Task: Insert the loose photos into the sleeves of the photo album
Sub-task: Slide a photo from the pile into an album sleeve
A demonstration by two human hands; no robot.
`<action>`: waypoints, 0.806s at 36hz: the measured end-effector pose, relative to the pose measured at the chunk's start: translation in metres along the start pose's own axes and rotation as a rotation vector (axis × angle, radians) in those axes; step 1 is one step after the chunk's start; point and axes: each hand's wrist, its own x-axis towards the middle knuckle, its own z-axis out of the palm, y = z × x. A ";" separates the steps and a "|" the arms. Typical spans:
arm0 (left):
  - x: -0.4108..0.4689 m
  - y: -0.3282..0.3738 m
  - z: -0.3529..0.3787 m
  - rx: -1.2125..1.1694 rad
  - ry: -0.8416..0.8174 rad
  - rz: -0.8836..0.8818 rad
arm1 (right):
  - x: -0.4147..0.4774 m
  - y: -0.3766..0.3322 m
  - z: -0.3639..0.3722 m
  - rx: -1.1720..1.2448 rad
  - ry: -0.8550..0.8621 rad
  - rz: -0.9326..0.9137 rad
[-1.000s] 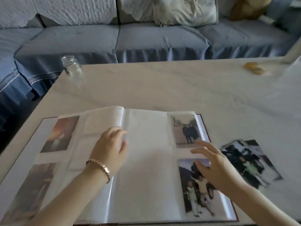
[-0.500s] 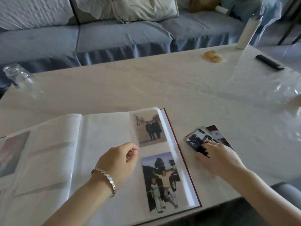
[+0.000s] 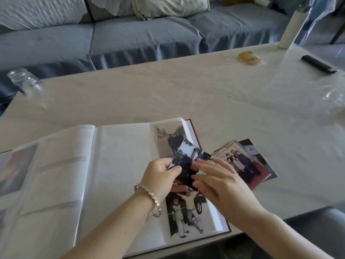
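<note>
— one glass jar (image 3: 26,85) stands at the far left corner of the table (image 3: 186,90), with the blue sofa (image 3: 130,34) behind it. what lies nearer?
— the photo album (image 3: 121,156), open flat at the near edge. its left page is blurred, so only a pale print (image 3: 18,167) in a sleeve can be made out there. the middle page shows clear sleeves over white.
— and on the right page?
— two more in sleeves: an upper print (image 3: 166,139) with two dark figures, and a lower print (image 3: 184,215) with people by a car.
— where are the person's hands?
— both are over that right page. the left hand (image 3: 160,174), with a bracelet (image 3: 149,195) on its wrist, pinches a dark loose photo (image 3: 183,156) between thumb and fingers. it holds the photo tilted above the album, between the two sleeved prints.
— is the right hand gripping it too?
— the right hand (image 3: 224,187) has its fingers nearly straight, their tips blurred at the photo's right edge. it touches rather than grips, as far as can be seen.
— what is beside the album?
— a fanned pile of photos (image 3: 244,161) lies on the table just right of the album's cover, the top one showing a group of people. farther back to the right are a yellow packet (image 3: 249,57), a white bottle (image 3: 293,25) standing upright, a black bar-shaped thing (image 3: 319,66) and some clear plastic (image 3: 334,101).
</note>
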 end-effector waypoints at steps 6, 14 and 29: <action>0.008 0.001 -0.003 0.242 -0.107 0.119 | 0.005 0.016 -0.018 0.367 -0.010 0.618; 0.024 -0.013 0.027 0.830 0.164 0.235 | -0.003 0.046 -0.024 0.562 0.237 0.801; 0.033 -0.031 0.031 1.058 0.113 -0.057 | -0.013 0.055 -0.024 0.603 0.275 0.890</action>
